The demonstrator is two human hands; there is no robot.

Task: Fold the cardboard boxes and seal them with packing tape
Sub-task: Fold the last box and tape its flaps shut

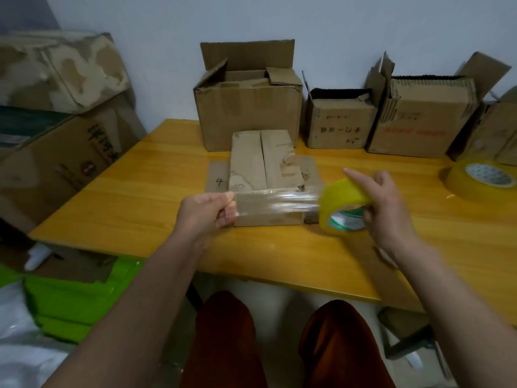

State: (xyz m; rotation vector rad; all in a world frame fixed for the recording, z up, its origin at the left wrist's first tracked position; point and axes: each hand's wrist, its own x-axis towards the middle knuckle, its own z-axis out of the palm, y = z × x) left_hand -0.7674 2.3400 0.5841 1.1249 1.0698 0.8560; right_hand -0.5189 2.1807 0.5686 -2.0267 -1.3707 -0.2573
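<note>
Stretching a clear strip of tape (277, 201) left to right over the near edge of the small cardboard box (265, 175), the left hand (207, 211) pinches the free end between curled fingers while the right hand (383, 203) clamps its fingers around the yellow tape roll (342, 205), index finger extended. Sitting mid-table (140, 197), the box runs its long axis and top seam away from the person, atop a flat cardboard sheet (216, 176) marked 4.

small box (265, 175) mid table (140, 197) on flat cardboard (216, 177), open boxes (247, 107) in row behind, spare tape roll (482, 177) far right, stacked cartons (56, 121) left of table
</note>
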